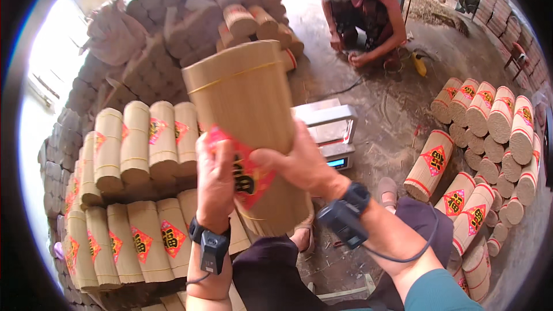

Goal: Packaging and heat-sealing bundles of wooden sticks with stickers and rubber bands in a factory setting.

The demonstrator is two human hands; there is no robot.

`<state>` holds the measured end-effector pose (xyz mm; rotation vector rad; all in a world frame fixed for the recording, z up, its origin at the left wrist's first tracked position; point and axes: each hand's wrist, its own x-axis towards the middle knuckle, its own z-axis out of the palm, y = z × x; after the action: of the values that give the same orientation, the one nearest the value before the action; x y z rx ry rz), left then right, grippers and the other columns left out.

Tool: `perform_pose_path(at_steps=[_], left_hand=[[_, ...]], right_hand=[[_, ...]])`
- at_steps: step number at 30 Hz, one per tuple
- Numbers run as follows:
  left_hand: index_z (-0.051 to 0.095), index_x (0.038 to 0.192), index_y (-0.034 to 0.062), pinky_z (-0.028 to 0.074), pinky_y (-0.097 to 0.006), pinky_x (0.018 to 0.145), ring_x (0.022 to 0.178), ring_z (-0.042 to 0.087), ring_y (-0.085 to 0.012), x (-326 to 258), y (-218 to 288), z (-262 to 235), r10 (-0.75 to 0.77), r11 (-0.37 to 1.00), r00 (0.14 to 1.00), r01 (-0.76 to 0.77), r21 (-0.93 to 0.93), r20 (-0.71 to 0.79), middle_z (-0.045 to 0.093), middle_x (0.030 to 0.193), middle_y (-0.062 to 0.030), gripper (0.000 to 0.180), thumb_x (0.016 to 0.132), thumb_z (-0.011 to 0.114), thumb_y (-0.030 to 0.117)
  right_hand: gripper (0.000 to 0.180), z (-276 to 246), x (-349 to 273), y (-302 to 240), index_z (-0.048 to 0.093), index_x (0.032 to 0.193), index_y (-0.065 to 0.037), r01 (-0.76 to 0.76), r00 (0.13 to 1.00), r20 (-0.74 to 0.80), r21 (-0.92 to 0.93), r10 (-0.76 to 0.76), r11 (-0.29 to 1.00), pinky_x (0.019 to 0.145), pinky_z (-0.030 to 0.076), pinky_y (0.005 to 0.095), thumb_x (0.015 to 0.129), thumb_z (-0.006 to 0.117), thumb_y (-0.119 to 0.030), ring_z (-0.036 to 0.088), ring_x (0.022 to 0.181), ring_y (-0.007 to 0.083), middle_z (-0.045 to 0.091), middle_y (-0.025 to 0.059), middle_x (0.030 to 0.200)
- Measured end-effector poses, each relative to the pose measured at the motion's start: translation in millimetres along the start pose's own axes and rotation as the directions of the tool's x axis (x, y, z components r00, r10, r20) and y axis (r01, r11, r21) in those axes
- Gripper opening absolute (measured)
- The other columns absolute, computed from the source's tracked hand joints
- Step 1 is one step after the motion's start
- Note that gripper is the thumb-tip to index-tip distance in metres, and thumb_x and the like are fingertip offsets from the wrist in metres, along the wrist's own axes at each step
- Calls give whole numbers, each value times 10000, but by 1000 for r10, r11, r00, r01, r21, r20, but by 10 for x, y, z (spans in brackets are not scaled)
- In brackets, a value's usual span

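Between my two hands is a thick tan bundle of incense sticks [242, 101], tilted, with a yellow band near each end and a red diamond label on its side. My left hand [214, 183] presses against its left side, partly over the label. My right hand [298, 160] grips the right side, thumb lying across the front by the label. Both hands are closed around the bundle. Just beyond my right hand stands a metal weighing scale [337, 150] with a small lit display, partly hidden by the bundle.
Rows of labelled bundles [147, 242] stand stacked at left. More bundles [429, 164] with red bands lie piled at right. Wrapped stacks [190, 29] fill the back left. Another person [368, 11] crouches on the floor ahead, near a yellow object [419, 64].
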<state>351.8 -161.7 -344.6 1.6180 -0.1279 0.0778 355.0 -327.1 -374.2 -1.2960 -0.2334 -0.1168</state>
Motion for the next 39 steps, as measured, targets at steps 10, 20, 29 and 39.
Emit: perform_pose_path(at_steps=[10,20,29,39], left_hand=[[408,1371,55,434,-407,965,1134,538,-241,-765,592,517,20,759,828,352,-548,560,540,1302,-103,719,920,424,615],[347,1418,96,466,-486,981,1188,527,-316,-1801,-400,1078,-1,135,837,542,-830,547,492,1347,-165,869,833,420,734],[223,1484,110,297,-503,1112,1351,345,-348,-1813,-639,941,235,-378,888,458,-805,395,317,1495,-152,921,838,356,753],[162,1507,131,176,-460,1162,1433,186,-285,-1776,-1108,489,-149,72,881,462,-884,449,167,1562,-114,863,889,302,717]], right_hand=[[607,-740,-1289,-1073,472,1301,-31,-403,915,285,605,286,686,951,474,328,942,482,-520,596,1086,162,599,80,1236],[1033,-838,-1900,-972,92,1455,84,-465,885,-4,16,465,885,1071,320,326,862,518,-647,380,1299,226,363,176,1436],[1001,-57,-1552,-1212,356,1383,70,576,798,603,-767,11,282,1155,65,456,779,529,-708,135,1434,355,226,246,1503],[993,99,-1251,-628,334,1404,35,588,739,658,-735,145,339,1162,67,462,775,529,-708,134,1439,342,240,215,1511]])
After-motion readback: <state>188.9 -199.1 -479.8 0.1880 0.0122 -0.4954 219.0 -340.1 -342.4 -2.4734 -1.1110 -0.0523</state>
